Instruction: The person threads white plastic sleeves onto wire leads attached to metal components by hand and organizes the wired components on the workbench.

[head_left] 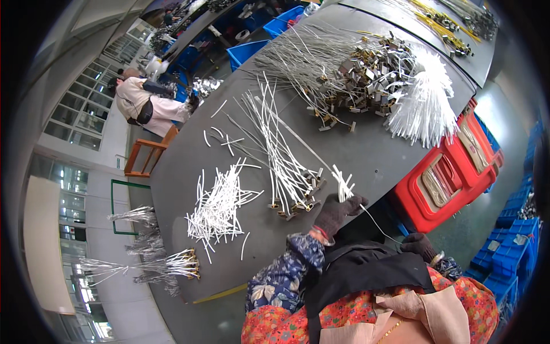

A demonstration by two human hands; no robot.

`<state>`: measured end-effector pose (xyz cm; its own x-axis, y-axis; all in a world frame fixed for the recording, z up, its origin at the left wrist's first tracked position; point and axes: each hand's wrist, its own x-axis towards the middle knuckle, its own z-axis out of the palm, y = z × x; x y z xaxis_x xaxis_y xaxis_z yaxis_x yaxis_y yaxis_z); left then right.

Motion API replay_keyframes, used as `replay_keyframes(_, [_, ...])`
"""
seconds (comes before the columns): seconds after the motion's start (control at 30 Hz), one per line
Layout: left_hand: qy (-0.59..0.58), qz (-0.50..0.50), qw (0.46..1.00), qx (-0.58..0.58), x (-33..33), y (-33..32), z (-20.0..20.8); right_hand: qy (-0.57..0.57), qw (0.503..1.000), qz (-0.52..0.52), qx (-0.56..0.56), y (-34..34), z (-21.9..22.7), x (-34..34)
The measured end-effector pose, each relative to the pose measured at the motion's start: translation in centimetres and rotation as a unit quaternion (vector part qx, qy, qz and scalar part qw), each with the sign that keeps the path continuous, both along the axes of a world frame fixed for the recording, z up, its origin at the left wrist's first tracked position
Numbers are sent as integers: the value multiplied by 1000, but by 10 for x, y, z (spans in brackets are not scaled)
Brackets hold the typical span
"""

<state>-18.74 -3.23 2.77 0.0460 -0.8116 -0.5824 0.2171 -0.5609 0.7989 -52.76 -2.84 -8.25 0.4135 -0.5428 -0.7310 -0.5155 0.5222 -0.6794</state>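
My left hand [337, 213], in a dark knitted glove, is closed around a few short white sleeves [342, 182] that stick up above the fingers, at the table's near edge. A thin wire [378, 225] runs from there down to my right hand [419, 246], gloved alike and closed at the wire's end. Just left of my left hand lies a bundle of white-sleeved wires [281, 157] with small metal parts at their near ends. Farther left is a loose pile of short white sleeves [219, 209]. Both hands' fingertips are partly hidden.
A heap of wires with metal ends [375, 74] lies at the back, beside a fan of white strands [427, 94]. Red bins [441, 178] stand right of the grey table [183, 166]. More sleeved wires [177, 265] overhang its left edge. Another person [146, 103] works at the far left.
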Motion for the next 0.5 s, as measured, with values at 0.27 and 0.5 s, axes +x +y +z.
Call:
replay_keyframes(0.27, [-213,390,847,-290,99,-4,19,-113,992,29,-46,-50,38,96])
replay_keyframes(0.5, [-305,192,933,-4,104,-5,-19,-179,924,201,-271,-105,92,258])
